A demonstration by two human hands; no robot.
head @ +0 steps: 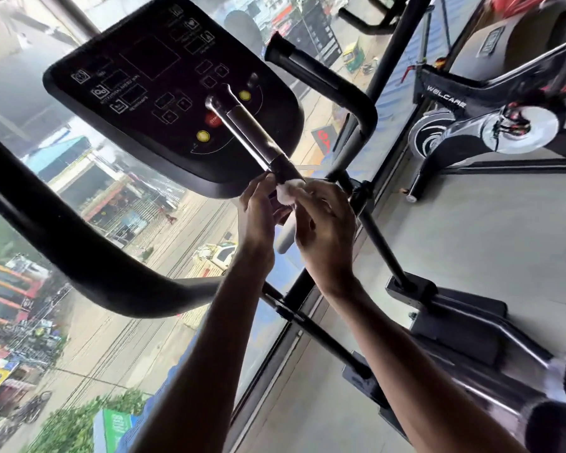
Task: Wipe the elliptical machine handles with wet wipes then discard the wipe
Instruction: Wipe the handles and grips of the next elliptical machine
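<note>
Two hands meet just under the console (174, 103) of the elliptical, at its lower edge. Your left hand (258, 214) has its fingers curled w/ fingertips up against the bottom of the chrome handle (245, 132), right where the shiny part gives way to a dark sleeve. Your right hand (324, 220) is closed loosely, thumb & fingers pinching a small white wet wipe (286, 189). The wipe sits bunched betw. both hands, touching the dark lower end of that handle. Can't tell if the left fingers grip the wipe too or only the bar.

The chrome handle runs diagonally up across the console face, ending near the yellow buttons. A thick black handlebar (89, 253) curves across the left side, well apart from both hands; another black bar w/ a foam end (321, 80) bends round the console's right edge. Behind the machine is a glass window wall (144, 256) w/ a street below. An exercise bike (490, 122) marked WELCARE stands at the right on the grey floor (471, 243).
</note>
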